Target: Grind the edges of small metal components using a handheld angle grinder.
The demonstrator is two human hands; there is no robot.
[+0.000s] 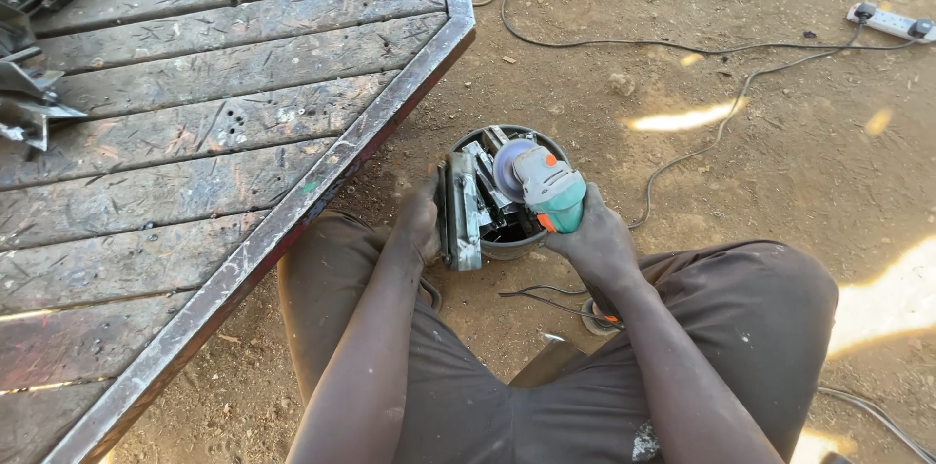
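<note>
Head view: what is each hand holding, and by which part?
Right hand grips the angle grinder by its teal body. Left hand holds a metal bracket by its outer side, over the bucket.

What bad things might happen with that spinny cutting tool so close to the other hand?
The teal angle grinder in the right hand has its grey disc near the bare left hand, which steadies a grey metal piece: a slip might cut fingers. The black cable by the legs could snag.

Platform edge (390, 103) blocks left; cables (682, 152) cross open dirt right.
</note>
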